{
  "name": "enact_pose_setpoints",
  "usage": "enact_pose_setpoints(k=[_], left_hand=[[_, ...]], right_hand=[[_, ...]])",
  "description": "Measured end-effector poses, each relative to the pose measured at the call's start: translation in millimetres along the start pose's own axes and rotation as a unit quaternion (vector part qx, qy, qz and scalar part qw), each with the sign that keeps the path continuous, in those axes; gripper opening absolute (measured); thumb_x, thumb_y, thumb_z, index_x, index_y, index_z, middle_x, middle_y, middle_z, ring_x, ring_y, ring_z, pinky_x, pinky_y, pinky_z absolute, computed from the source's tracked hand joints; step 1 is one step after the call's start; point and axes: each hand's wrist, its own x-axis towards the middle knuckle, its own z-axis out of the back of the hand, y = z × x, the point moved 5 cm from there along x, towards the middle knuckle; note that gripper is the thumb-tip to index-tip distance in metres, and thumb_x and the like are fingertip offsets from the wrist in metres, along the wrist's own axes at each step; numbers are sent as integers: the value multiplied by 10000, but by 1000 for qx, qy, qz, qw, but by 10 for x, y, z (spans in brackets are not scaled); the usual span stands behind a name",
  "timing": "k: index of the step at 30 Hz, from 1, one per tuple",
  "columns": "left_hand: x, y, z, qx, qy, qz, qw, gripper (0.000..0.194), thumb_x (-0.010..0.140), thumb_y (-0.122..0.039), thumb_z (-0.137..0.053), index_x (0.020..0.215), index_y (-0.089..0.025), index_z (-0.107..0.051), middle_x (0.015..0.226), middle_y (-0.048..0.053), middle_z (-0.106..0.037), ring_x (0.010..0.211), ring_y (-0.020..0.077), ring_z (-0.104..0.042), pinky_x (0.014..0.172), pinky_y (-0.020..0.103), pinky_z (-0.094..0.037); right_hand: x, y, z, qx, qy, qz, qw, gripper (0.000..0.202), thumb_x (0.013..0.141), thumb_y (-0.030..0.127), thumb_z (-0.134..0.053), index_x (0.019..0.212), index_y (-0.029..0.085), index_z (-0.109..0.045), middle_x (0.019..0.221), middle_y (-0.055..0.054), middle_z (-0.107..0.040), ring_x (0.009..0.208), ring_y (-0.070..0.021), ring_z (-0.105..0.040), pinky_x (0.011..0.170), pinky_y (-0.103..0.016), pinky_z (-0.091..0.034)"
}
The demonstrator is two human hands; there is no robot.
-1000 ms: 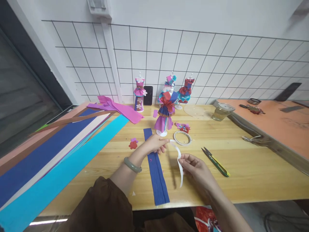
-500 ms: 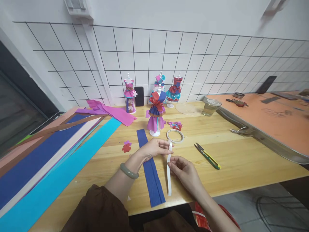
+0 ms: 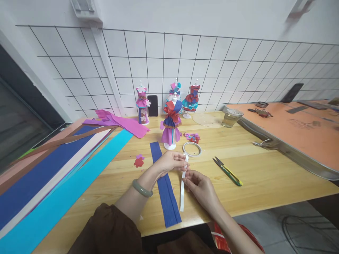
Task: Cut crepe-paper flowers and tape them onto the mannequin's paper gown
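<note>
A narrow white strip (image 3: 182, 196), which looks like double-sided tape, hangs between my two hands. My left hand (image 3: 171, 163) pinches it near its upper end, its wrist lying across a dark blue crepe paper strip (image 3: 170, 201) on the table. My right hand (image 3: 200, 185) grips the same white strip a little lower, thumb against fingers. Just beyond the fingertips lies a roll of tape (image 3: 192, 149). Right of my hands rest thread snips (image 3: 227, 171) with green and yellow handles. A small mannequin (image 3: 172, 121) in a paper dress stands behind my left hand.
Long crepe paper strips (image 3: 71, 187) cover the table's left side. More dressed mannequins (image 3: 142, 106) and a phone (image 3: 153, 106) stand by the wall. Paper flowers (image 3: 138, 162) lie left of the blue strip. A cup of liquid (image 3: 231, 118) sits near the orange tray (image 3: 296, 130).
The white strip's lower end has swung slightly left and up, nearer the blue strip. My right hand has shifted a little left. My left hand stays nearly in place.
</note>
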Motion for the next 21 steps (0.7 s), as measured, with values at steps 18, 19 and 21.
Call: enact_pose_setpoints(k=[18,19,21], left_hand=[[-30,-153,-51,36,46,-106,993,369,632,-357,-692,843,-102,-529,740,98,-652,733,207,-648,708,358,-490],[-26,-145,-49,38,46,-102,993,370,631,-360,-692,838,-95,-538,747,103,-651,734,207,-647,712,360,-490],[-26,-138,-51,39,49,-94,994,377,628,-363,-694,836,-85,-545,753,109,-651,729,205,-647,714,362,-491]], right_hand=[[-43,318,962,-516,-196,186,813,304,814,356,-440,936,149,-626,980,-127,-643,936,-276,-535,826,-397,-406],[-27,297,1054,-564,-203,181,780,311,813,345,-435,956,144,-624,992,-134,-640,931,-290,-533,819,-413,-405],[3,220,1192,-624,-190,147,743,306,817,305,-415,967,134,-620,970,-138,-647,864,-289,-555,772,-407,-423]])
